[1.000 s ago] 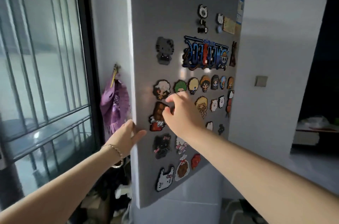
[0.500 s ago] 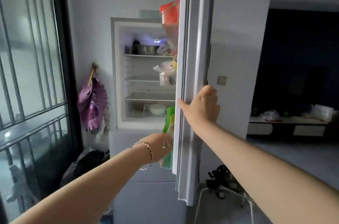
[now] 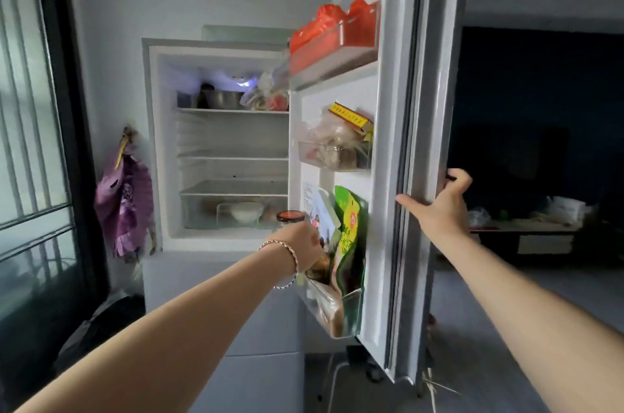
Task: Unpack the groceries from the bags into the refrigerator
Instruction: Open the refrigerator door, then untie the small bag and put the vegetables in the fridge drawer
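Opening the refrigerator point(image 3: 219, 149) is the step in hand: the door edge point(image 3: 417, 176) is grasped by the right hand point(image 3: 439, 206). The left hand point(image 3: 304, 248) is at the lowest door bin point(image 3: 351, 311); its grip cannot be told. No grocery bags are seen. Middle shelves beside the door lie bare, offering room.

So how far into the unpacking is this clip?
Early. Done: the refrigerator door is swung open, right hand on its edge. In hand: the left hand reaches into the lower door bin. Left: all unpacking; no grocery bags are in view.
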The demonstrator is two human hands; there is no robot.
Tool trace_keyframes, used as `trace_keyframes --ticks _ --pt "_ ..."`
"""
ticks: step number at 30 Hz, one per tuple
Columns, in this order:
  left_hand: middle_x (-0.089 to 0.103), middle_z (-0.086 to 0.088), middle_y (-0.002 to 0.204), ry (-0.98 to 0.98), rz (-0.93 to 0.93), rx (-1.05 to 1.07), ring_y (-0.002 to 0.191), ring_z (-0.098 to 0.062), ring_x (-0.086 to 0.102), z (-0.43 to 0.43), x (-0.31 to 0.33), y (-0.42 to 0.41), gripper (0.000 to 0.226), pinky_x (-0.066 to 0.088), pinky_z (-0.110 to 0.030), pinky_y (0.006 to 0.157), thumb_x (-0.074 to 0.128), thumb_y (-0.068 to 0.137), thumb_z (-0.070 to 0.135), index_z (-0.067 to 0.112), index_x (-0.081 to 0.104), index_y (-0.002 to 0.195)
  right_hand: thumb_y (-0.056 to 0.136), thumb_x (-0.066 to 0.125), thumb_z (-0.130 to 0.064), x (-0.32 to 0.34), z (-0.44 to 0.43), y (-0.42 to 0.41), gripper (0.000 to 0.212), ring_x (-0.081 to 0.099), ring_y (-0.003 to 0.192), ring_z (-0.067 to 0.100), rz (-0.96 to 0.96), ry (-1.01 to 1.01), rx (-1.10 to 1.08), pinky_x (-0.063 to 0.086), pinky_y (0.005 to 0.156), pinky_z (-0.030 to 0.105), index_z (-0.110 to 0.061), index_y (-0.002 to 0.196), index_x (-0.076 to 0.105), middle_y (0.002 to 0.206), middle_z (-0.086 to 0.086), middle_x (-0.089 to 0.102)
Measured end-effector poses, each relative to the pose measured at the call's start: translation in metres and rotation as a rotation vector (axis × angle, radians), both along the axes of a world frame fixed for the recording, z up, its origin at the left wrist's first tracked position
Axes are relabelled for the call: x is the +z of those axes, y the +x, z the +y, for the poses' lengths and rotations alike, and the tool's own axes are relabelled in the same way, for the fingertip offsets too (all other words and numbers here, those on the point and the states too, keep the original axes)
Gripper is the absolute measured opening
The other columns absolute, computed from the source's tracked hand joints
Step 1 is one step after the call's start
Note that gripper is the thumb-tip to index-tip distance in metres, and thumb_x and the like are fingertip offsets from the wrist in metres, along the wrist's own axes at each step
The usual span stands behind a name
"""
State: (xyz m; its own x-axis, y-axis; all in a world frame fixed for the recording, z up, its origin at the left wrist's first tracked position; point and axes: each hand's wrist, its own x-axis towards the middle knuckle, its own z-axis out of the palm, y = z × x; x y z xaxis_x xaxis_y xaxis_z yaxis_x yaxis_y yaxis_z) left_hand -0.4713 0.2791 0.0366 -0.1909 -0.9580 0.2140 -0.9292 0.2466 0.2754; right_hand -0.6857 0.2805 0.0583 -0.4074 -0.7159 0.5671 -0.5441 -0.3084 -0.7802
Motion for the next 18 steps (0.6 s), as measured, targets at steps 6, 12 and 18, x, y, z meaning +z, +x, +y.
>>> trace_keyframes --ticks 6,12,18 --pt "0.06 -0.012 0.118 -0.021 -0.1 0.051 0.109 -0.028 0.057 -0.041 -0.004 -0.09 0.028 0.048 -0.037 0.093 0.045 0.093 0.02 0.01 0.061 0.114 0.081 0.073 -0.025 0.006 -0.044 -0.098 0.089 0.038 0.132 0.028 -0.069 0.117 0.143 0.035 0.102 0.036 -0.015 0.148 0.015 0.148 0.009 0.034" --pt "0.064 -0.008 0.108 -0.016 -0.043 0.155 0.1 -0.026 0.06 -0.066 -0.007 -0.124 0.024 0.05 -0.036 0.09 0.05 0.09 0.019 0.009 0.063 0.106 0.085 0.068 -0.026 0.003 -0.072 -0.135 0.085 0.037 0.134 0.029 -0.052 0.137 0.191 0.036 0.104 0.038 -0.015 0.149 0.014 0.151 0.009 0.031" --pt "0.065 -0.009 0.1 0.005 -0.06 0.247 0.097 -0.028 0.06 -0.046 -0.021 -0.094 0.014 0.047 -0.032 0.081 0.049 0.087 0.021 0.015 0.062 0.085 0.08 0.066 -0.006 -0.002 -0.052 -0.109 0.051 0.046 0.115 0.026 -0.056 -0.235 -0.003 0.036 0.087 0.022 -0.002 0.127 0.045 0.127 0.015 0.046"
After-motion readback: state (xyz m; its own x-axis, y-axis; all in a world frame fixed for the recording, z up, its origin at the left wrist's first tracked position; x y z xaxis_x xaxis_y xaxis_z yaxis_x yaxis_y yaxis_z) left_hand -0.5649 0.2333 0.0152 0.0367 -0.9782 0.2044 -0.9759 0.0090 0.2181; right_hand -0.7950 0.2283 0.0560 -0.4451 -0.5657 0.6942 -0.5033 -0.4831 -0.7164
